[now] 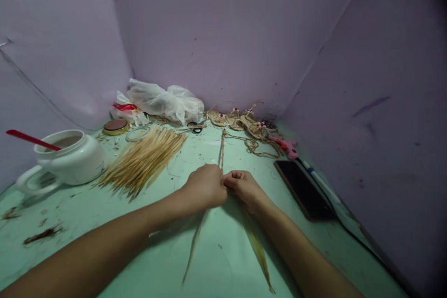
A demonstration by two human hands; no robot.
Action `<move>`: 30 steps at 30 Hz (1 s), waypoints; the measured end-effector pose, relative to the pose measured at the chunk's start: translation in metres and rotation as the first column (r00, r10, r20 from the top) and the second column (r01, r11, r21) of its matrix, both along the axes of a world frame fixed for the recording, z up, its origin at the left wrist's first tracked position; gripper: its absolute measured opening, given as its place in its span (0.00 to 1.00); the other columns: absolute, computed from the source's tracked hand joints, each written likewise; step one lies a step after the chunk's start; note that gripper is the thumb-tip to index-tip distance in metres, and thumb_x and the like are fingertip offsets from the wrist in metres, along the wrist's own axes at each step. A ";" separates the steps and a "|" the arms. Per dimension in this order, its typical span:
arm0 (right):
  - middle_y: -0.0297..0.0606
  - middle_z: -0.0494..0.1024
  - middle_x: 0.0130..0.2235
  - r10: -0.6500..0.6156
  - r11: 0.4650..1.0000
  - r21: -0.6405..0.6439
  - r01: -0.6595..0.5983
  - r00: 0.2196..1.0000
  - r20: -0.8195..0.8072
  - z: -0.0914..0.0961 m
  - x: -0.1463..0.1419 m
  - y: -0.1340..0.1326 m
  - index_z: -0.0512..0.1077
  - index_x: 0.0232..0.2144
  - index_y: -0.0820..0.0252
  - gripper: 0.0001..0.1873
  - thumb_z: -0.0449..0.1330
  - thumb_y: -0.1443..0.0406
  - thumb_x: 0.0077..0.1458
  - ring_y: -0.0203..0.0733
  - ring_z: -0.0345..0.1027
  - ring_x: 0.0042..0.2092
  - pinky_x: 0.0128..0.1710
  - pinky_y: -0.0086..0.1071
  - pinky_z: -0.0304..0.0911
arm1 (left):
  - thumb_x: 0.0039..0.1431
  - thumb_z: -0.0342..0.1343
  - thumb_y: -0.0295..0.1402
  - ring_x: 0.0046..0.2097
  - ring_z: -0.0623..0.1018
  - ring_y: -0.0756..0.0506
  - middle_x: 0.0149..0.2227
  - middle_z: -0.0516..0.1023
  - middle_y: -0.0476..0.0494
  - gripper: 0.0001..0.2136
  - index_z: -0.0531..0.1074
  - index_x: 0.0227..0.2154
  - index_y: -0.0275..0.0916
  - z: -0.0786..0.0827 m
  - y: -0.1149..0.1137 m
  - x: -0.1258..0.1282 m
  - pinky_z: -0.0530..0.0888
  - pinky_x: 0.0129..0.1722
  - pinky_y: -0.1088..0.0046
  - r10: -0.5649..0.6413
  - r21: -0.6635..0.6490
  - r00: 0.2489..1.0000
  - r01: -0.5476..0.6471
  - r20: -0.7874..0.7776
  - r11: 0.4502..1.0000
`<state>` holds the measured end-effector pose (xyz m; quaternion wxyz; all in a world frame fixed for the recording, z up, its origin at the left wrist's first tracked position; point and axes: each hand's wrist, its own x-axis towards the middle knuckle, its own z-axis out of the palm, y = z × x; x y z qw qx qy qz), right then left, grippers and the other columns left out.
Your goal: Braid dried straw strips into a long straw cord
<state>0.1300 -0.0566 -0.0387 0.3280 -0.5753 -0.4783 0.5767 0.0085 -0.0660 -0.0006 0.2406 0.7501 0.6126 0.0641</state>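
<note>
My left hand (205,186) and my right hand (244,187) meet knuckle to knuckle at the middle of the pale green table (223,260). Both are closed in a pinch on a thin twisted straw cord (222,148) that runs away from the hands toward the back wall. Loose straw strands (256,247) trail from under the hands toward me, one to the left and one to the right. A heap of pale straw stalks (143,160) lies just left of my left hand.
A white pot with a red-handled tool (66,156) stands at the left. At the back lie a crumpled plastic bag (164,101), lids (116,125), scissors (196,127) and woven straw pieces (244,123). A pink glue gun (285,145) and dark phone (303,188) lie right.
</note>
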 end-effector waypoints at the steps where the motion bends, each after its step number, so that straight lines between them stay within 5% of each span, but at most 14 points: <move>1: 0.26 0.58 0.12 -0.006 1.000 -0.001 0.006 0.999 -0.034 0.000 -0.001 -0.001 0.63 0.14 0.64 0.04 0.53 0.67 0.33 0.24 0.42 0.15 0.16 0.25 0.35 | 0.40 0.50 0.30 0.27 0.71 0.47 0.22 0.71 0.41 0.08 0.73 0.24 0.35 0.000 -0.007 0.004 0.61 0.25 0.76 -0.004 0.053 1.000 0.005 -0.022 0.999; 4: 0.26 0.58 0.12 -0.031 1.000 0.000 0.031 0.995 -0.100 0.000 -0.001 -0.001 0.63 0.14 0.63 0.03 0.54 0.67 0.32 0.25 0.44 0.15 0.16 0.25 0.37 | 0.39 0.51 0.28 0.27 0.71 0.45 0.20 0.69 0.41 0.06 0.72 0.21 0.35 -0.002 -0.016 0.011 0.62 0.26 0.74 -0.058 0.127 0.998 0.055 0.023 0.990; 7: 0.26 0.58 0.12 -0.028 1.000 -0.012 0.027 0.990 -0.136 -0.002 0.001 0.000 0.63 0.15 0.63 0.04 0.54 0.67 0.33 0.26 0.44 0.15 0.16 0.25 0.38 | 0.39 0.53 0.31 0.19 0.66 0.50 0.13 0.62 0.48 0.05 0.69 0.15 0.35 0.003 -0.003 0.003 0.58 0.21 0.76 -0.084 0.012 0.977 0.083 0.196 0.996; 10: 0.26 0.58 0.12 0.008 1.000 -0.007 -0.009 0.986 -0.166 -0.002 0.002 0.000 0.62 0.15 0.62 0.05 0.55 0.66 0.35 0.26 0.44 0.15 0.16 0.25 0.40 | 0.43 0.51 0.35 0.14 0.60 0.53 0.10 0.60 0.50 0.10 0.70 0.17 0.34 0.008 0.020 -0.013 0.54 0.16 0.78 0.139 -0.189 0.921 -0.074 0.363 0.979; 12: 0.28 0.61 0.13 0.047 0.999 0.024 -0.044 0.981 -0.187 -0.003 0.002 0.001 0.62 0.15 0.63 0.07 0.55 0.65 0.37 0.26 0.48 0.16 0.18 0.24 0.43 | 0.44 0.51 0.35 0.13 0.57 0.55 0.11 0.61 0.51 0.10 0.71 0.20 0.32 0.006 0.033 -0.020 0.51 0.14 0.79 0.274 -0.446 0.860 -0.061 0.431 0.893; 15: 0.31 0.65 0.16 0.083 0.995 0.063 -0.072 0.977 -0.196 -0.004 0.002 0.002 0.62 0.15 0.63 0.08 0.56 0.64 0.38 0.29 0.55 0.19 0.21 0.25 0.48 | 0.45 0.51 0.30 0.13 0.58 0.57 0.15 0.66 0.49 0.07 0.70 0.21 0.31 -0.004 0.039 -0.020 0.49 0.13 0.82 0.385 -0.702 0.759 0.130 0.525 0.700; 17: 0.31 0.65 0.16 0.099 0.993 0.087 -0.085 0.980 -0.173 -0.006 0.002 0.003 0.62 0.16 0.63 0.09 0.56 0.63 0.39 0.30 0.56 0.21 0.22 0.25 0.50 | 0.45 0.50 0.26 0.13 0.58 0.58 0.15 0.64 0.50 0.06 0.70 0.20 0.30 -0.010 0.039 -0.017 0.49 0.12 0.83 0.425 -0.731 0.724 0.159 0.544 0.664; 22: 0.33 0.67 0.19 0.173 0.971 0.185 -0.154 0.981 -0.089 -0.003 0.009 0.006 0.62 0.17 0.63 0.11 0.58 0.61 0.40 0.30 0.57 0.22 0.24 0.25 0.50 | 0.47 0.49 0.25 0.12 0.58 0.57 0.12 0.61 0.52 0.06 0.70 0.21 0.28 -0.014 0.042 -0.016 0.51 0.10 0.83 0.388 -0.697 0.738 0.152 0.552 0.701; 27: 0.33 0.68 0.19 0.195 0.973 0.156 -0.173 0.970 -0.143 0.001 0.013 0.006 0.62 0.17 0.64 0.14 0.58 0.59 0.41 0.29 0.57 0.22 0.23 0.24 0.49 | 0.54 0.44 0.28 0.15 0.67 0.55 0.18 0.69 0.44 0.12 0.71 0.27 0.25 -0.020 0.052 -0.028 0.62 0.14 0.84 0.518 -0.806 0.625 0.369 0.584 0.462; 30: 0.33 0.69 0.20 0.192 0.978 0.122 -0.168 0.958 -0.214 0.001 0.014 0.006 0.63 0.17 0.64 0.14 0.60 0.59 0.39 0.30 0.59 0.23 0.24 0.24 0.50 | 0.50 0.48 0.23 0.16 0.67 0.57 0.18 0.70 0.45 0.08 0.71 0.27 0.24 -0.026 0.053 -0.030 0.63 0.16 0.87 0.587 -0.802 0.547 0.399 0.597 0.445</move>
